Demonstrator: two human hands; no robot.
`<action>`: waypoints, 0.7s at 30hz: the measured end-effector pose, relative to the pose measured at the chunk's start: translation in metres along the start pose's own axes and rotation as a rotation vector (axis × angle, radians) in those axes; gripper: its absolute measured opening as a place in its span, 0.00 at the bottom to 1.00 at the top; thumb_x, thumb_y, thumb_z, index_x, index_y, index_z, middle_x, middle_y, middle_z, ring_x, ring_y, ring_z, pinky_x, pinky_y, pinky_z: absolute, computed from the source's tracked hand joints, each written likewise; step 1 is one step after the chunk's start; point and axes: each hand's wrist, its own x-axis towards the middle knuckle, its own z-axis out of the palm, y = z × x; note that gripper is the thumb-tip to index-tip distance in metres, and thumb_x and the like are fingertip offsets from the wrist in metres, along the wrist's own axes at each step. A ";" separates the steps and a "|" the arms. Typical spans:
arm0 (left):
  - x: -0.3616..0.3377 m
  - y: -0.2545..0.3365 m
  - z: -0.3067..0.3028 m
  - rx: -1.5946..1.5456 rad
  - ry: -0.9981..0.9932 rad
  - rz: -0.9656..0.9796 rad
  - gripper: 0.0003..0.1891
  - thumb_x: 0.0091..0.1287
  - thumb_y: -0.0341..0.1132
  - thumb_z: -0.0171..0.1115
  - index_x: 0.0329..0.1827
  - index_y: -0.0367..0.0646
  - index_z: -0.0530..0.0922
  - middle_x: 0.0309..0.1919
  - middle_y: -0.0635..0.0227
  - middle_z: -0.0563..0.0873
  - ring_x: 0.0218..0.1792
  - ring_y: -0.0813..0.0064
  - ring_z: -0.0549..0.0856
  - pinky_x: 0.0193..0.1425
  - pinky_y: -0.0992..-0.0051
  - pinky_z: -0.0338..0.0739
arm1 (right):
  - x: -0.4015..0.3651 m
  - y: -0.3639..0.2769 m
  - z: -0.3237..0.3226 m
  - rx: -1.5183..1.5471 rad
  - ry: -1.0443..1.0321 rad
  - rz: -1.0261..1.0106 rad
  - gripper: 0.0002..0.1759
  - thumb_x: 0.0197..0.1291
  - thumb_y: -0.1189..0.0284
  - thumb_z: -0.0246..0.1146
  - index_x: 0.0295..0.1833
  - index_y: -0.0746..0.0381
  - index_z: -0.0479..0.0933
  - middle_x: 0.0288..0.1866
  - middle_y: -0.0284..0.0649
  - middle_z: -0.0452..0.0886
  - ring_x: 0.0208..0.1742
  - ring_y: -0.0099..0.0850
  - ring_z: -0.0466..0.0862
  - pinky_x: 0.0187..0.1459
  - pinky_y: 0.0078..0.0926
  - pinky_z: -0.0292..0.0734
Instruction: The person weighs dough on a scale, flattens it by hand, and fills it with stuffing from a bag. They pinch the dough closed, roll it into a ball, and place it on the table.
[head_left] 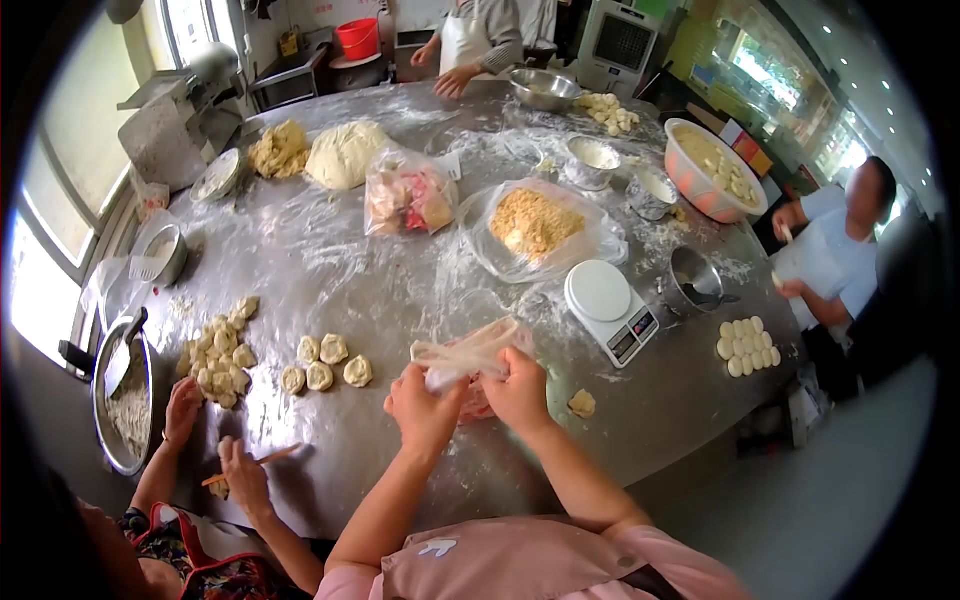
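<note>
At the table's near middle, my left hand [425, 408] and my right hand [517, 390] are both closed on the top of a clear plastic bag [465, 352], one on each side of it. Something reddish shows inside the bag below my fingers. A small piece of dough [581, 403] lies to the right of my right hand. Several round dough pieces [320, 376] sit to the left of my left hand. A white kitchen scale [604, 300] stands beyond my right hand, with an open bag of yellow crumbs [537, 225] behind it.
At left, a co-worker's hands [245, 480] work with a thin stick beside a dough pile [220, 355] and a flour bowl [128, 420]. Another person [840, 240] stands right, one more at the far edge. White pieces [748, 347] lie right; large dough [345, 155] lies far left.
</note>
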 end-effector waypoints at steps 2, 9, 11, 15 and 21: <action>-0.001 0.005 -0.001 0.059 -0.024 0.033 0.20 0.51 0.47 0.73 0.46 0.52 0.87 0.36 0.64 0.87 0.42 0.60 0.83 0.57 0.58 0.66 | -0.006 -0.006 -0.001 0.030 -0.001 -0.004 0.11 0.47 0.80 0.67 0.25 0.64 0.69 0.20 0.43 0.74 0.21 0.33 0.74 0.27 0.31 0.70; -0.003 -0.007 -0.019 0.304 -0.040 0.075 0.17 0.48 0.40 0.72 0.42 0.48 0.86 0.35 0.63 0.86 0.44 0.58 0.82 0.51 0.60 0.71 | -0.012 -0.001 -0.005 -0.038 0.087 -0.167 0.11 0.42 0.82 0.65 0.25 0.63 0.68 0.22 0.44 0.73 0.24 0.43 0.74 0.27 0.37 0.70; -0.006 -0.023 -0.026 0.295 -0.052 0.056 0.17 0.46 0.36 0.72 0.40 0.45 0.84 0.34 0.61 0.85 0.46 0.56 0.80 0.49 0.60 0.72 | -0.009 0.001 -0.014 -0.111 0.124 -0.227 0.09 0.41 0.83 0.61 0.26 0.63 0.67 0.24 0.45 0.72 0.28 0.50 0.75 0.29 0.43 0.71; -0.016 -0.081 -0.018 -0.083 0.011 -0.055 0.09 0.52 0.26 0.65 0.36 0.39 0.77 0.36 0.57 0.83 0.38 0.54 0.82 0.44 0.62 0.77 | -0.018 0.016 -0.019 -0.088 0.107 -0.247 0.13 0.41 0.86 0.57 0.35 0.61 0.69 0.33 0.47 0.73 0.37 0.51 0.76 0.35 0.45 0.73; -0.008 -0.070 -0.032 -1.232 -0.046 -0.803 0.13 0.68 0.30 0.52 0.53 0.37 0.76 0.51 0.57 0.82 0.51 0.59 0.84 0.52 0.56 0.84 | -0.013 0.033 -0.044 -0.102 0.239 -0.111 0.13 0.49 0.85 0.60 0.42 0.63 0.70 0.46 0.46 0.76 0.46 0.51 0.79 0.45 0.40 0.78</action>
